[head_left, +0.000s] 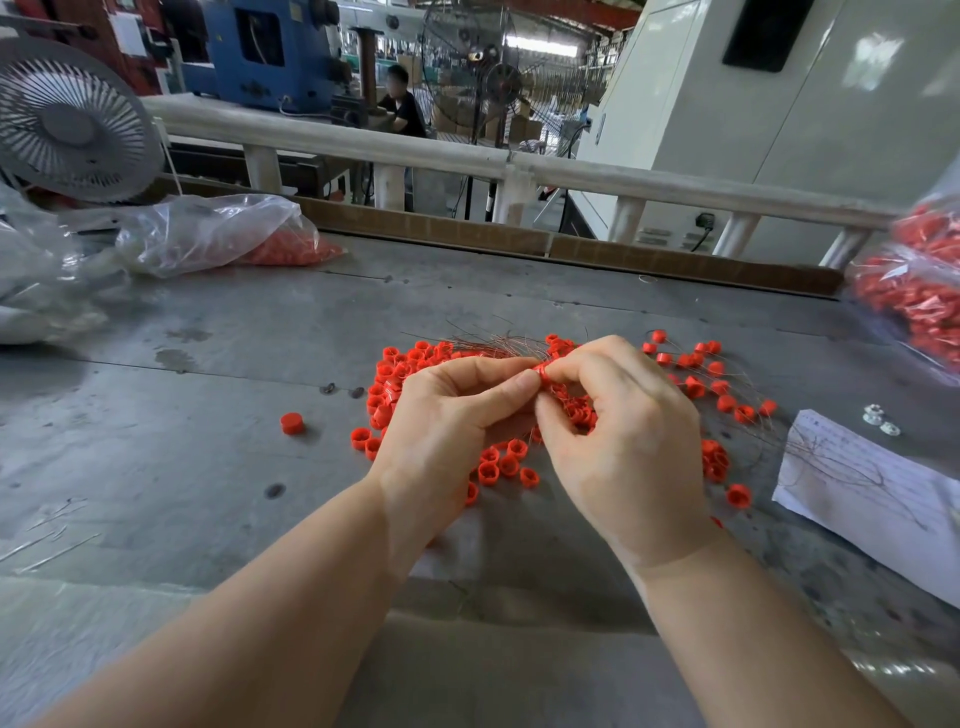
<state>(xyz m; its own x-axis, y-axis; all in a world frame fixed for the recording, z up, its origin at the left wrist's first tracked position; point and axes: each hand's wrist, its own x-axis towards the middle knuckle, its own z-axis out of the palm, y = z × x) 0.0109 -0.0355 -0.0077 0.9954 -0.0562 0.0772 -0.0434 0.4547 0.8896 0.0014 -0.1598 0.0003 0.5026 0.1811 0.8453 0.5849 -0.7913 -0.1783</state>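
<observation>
A small red cap (541, 372) is held up just above the tabletop (208, 467), right between the two hands. The left hand (447, 415) pinches it with thumb and first finger, and its other fingers are curled in. The right hand (623, 421) pinches the same cap from the other side, fingers bent too. The cap is mostly hidden by fingertips, so I cannot tell which way its open end points.

Under the hands lies a pile of red caps (400, 371), and thin wires (483, 340) lie at its far side. One lone cap (292, 423) sits apart on the left.

There is a wide grey bare patch of tabletop left of the pile. A sheet of paper (872, 499) lies near the right edge; it has faint writing, too small to read. Two little white parts (880, 421) sit just beside it.

At the back edge runs a brown cardboard strip (441, 228). A clear bag (208, 234) with red caps lies far left, and another bag of caps (919, 291) is far right.
</observation>
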